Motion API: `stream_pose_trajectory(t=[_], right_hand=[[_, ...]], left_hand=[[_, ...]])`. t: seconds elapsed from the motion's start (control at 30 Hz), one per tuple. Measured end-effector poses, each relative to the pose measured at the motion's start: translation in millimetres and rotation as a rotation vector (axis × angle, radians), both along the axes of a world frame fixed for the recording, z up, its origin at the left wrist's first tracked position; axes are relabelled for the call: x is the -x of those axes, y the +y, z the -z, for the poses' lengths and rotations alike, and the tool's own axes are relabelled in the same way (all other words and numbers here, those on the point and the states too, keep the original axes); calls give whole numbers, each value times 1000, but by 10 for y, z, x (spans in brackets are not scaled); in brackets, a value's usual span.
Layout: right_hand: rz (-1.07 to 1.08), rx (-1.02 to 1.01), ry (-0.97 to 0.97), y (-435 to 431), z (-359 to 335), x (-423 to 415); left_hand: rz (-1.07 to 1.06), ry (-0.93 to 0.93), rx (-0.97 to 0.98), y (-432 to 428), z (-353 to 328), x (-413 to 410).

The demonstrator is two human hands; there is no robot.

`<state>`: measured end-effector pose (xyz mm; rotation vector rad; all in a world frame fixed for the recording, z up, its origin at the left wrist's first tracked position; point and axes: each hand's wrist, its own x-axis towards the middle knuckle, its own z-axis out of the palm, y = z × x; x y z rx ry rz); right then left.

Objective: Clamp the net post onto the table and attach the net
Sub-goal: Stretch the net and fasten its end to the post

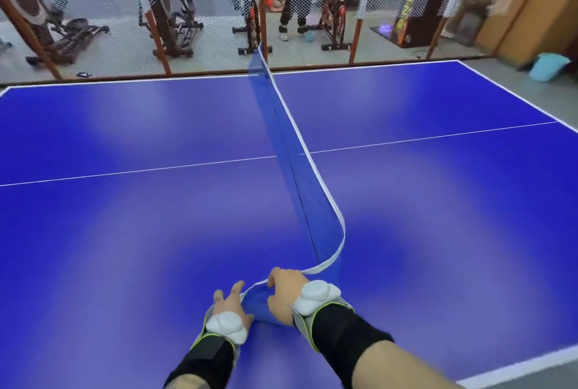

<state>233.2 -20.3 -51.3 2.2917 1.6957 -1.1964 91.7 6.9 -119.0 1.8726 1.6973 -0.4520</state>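
Net (300,169): blue mesh with a white top band, lying slack along the middle of the bench, its long axis running from the far edge toward the person.
Net, far end: raised at the far edge of the bench; whether a post holds it there cannot be told.
Net, near end: curls right in a loop, then doubles back left into both hands, bunched between them.
Net post: none discernible at the near edge; possibly hidden under the hands.
Right hand (286,295): fingers curled down on the white band and mesh, gripping the net end from the right.
Left hand (230,304): fingers partly spread, thumb side against the bunched mesh; firm grip or mere touch cannot be told.
Key relation: the net stretches away from the hands, straight ahead and slightly right; both hands are at its near end, the right one further along it.
Bench (125,232): blue top with white lines, otherwise bare.
Beyond: mesh fence (103,44), exercise machines behind it.
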Motion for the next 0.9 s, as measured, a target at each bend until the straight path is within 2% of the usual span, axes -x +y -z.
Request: stream_pose_trajectory(t=[0.13, 0.3, 0.43, 0.67, 0.8, 0.9], right_hand=[[51, 12, 1, -72, 139, -64], [70, 17, -36, -91, 239, -171], [81, 50, -49, -140, 287, -227], [96, 68, -87, -189, 198, -191], [104, 19, -109, -266, -35, -167], [103, -53, -77, -382, -266, -154]], left_hand=[[-17, -13, 54, -62, 289, -16], [-84, -34, -45, -51, 556, -125], [-104, -28, -7, -30, 673, -159], [69, 29, 52, 82, 143, -281], [194, 30, 112, 158, -355, -431], [293, 57, 87, 129, -696, -590]])
